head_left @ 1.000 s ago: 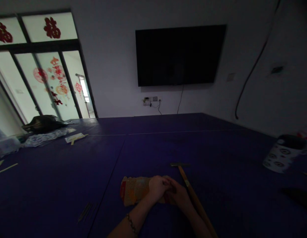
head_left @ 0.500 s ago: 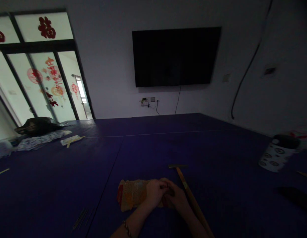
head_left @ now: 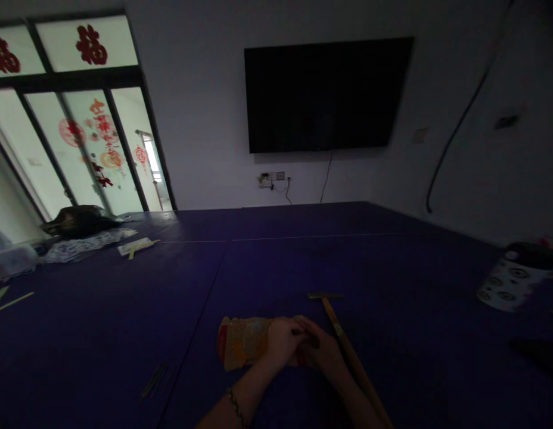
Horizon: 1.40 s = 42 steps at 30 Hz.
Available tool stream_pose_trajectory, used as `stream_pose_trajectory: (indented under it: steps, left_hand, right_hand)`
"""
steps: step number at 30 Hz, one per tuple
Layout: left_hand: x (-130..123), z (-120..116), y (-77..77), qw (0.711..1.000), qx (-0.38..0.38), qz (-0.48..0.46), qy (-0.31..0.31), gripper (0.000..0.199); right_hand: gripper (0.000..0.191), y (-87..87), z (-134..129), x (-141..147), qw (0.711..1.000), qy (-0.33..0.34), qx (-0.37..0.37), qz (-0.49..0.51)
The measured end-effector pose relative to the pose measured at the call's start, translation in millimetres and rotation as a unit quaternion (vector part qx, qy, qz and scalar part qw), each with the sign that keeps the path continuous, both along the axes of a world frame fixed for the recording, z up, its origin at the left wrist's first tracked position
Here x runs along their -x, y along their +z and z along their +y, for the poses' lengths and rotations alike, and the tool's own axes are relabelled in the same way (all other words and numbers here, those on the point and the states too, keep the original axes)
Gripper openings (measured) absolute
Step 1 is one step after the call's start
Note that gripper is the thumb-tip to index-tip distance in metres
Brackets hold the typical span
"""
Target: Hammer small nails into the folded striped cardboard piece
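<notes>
A tan piece with red and orange patches (head_left: 244, 342) lies flat on the dark blue table (head_left: 267, 268). Over its right part my left hand (head_left: 283, 342), with a bracelet on the wrist, bends its fingers toward my right hand (head_left: 322, 350). The fingers of both hands are pinched together over something small and dark that I cannot make out. Close to the right of my right hand lies a hammer (head_left: 341, 336), its metal head away from me and its wooden handle running toward the front edge.
Several thin metal rods (head_left: 155, 380) lie at the front left. A patterned bottle (head_left: 509, 283) is at the right, with a dark flat object (head_left: 538, 351) nearer. Farther left are a white packet (head_left: 136, 246), yellow strips (head_left: 12, 302) and a black bag (head_left: 82, 221).
The view has shifted slightly, so the room and table contents appear moved. Both hands stay together over the tan piece, with little change in their fingers.
</notes>
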<state>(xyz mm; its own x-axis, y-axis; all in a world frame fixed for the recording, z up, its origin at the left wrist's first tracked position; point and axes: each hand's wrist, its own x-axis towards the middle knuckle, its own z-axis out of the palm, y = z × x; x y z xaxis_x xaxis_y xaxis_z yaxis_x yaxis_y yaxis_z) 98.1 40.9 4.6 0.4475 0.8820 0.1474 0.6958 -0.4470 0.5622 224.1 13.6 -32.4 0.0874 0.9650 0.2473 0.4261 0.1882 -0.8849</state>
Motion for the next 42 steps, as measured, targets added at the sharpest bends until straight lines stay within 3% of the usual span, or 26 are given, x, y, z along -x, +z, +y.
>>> stream_pose_trajectory:
  steps: [10, 12, 15, 18, 22, 24, 28, 32, 34, 36, 38, 42]
  left_hand:
    - [1.8, -2.4, 3.7, 1.0, 0.008, 0.026, 0.002, 0.018]
    - [1.9, -2.0, 3.5, 1.0, 0.008, 0.027, 0.004, 0.018]
    - [1.8, -0.7, 2.1, 1.0, 0.008, 0.025, 0.004, 0.018]
    - [1.4, 0.5, 0.3, 1.0, 0.009, 0.021, 0.006, 0.019]
    - [0.8, 0.5, -1.3, 1.0, 0.01, 0.018, 0.007, 0.02]
    - [0.7, -0.2, -1.1, 1.0, 0.01, 0.017, 0.008, 0.02]
    - [0.8, -1.8, 1.8, 1.0, 0.012, 0.017, 0.008, 0.02]
    - [0.9, -2.1, 4.3, 1.0, 0.015, 0.019, 0.003, 0.021]
    - [0.9, -1.7, 4.4, 1.0, 0.015, 0.019, 0.002, 0.021]
    - [1.0, -1.5, 3.9, 1.0, 0.017, 0.019, 0.003, 0.02]
    - [1.1, -1.6, 3.3, 1.0, 0.019, 0.018, 0.005, 0.02]
    - [0.8, -3.9, 4.3, 1.0, 0.024, 0.015, 0.005, 0.019]
  right_hand:
    - [0.041, 18.2, -7.5, 6.5, 0.999, 0.013, -0.002, -0.044]
    - [0.042, 27.4, -9.9, 2.7, 0.997, -0.011, -0.007, -0.079]
    - [0.035, 41.6, -20.2, -13.4, 0.982, -0.122, -0.019, -0.14]
    - [0.025, 47.5, -38.2, -36.2, 0.947, -0.223, 0.054, -0.226]
    - [0.014, 42.5, -54.8, -58.2, 0.932, -0.186, 0.168, -0.261]
    - [0.007, 40.6, -53.6, -63.5, 0.94, -0.161, 0.196, -0.228]
    - [0.011, 44.5, -40.0, -67.3, 0.956, -0.121, 0.263, -0.042]
    - [0.015, 57.5, -29.7, -62.0, 0.954, -0.067, 0.278, 0.087]
    - [0.012, 66.9, -30.3, -56.2, 0.94, -0.056, 0.28, 0.187]
    - [0.009, 76.7, -38.1, -48.8, 0.921, -0.064, 0.279, 0.264]
    - [0.012, 84.7, -55.3, -40.2, 0.927, -0.088, 0.254, 0.26]
    - [0.045, 88.2, -108.5, -22.6, 0.945, -0.073, 0.193, 0.253]
